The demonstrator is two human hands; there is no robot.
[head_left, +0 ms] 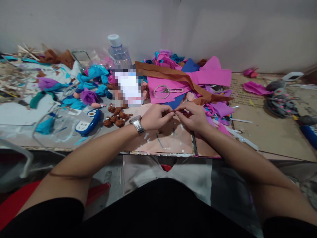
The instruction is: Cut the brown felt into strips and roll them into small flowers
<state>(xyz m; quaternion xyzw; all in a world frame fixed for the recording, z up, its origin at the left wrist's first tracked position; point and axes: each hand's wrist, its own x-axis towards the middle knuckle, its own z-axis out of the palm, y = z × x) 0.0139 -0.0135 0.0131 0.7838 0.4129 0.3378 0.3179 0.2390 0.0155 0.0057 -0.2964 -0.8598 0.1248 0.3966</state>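
Over the front middle of the table, my left hand (pixel 155 117) and my right hand (pixel 192 115) meet at the fingertips. Both are closed in a pinch on a small piece of brown crepe paper (pixel 186 113), mostly hidden by the fingers. To the left of my left hand lies a pile of brown twisted paper pieces (pixel 116 116). Just beyond the hands, thread snips (pixel 162 92) with a ring handle rest on pink crepe paper (pixel 213 76). A long brown crepe strip (pixel 168 73) runs across the pink sheets, its end near my right hand.
A clear bottle (pixel 120 54) with a white cap stands behind a pixelated bright screen (pixel 128 86). Further left are a blue-and-white power socket (pixel 88 123) with a cable and blue and purple paper flowers (pixel 89 96). Cardboard (pixel 260 122) covers the right side.
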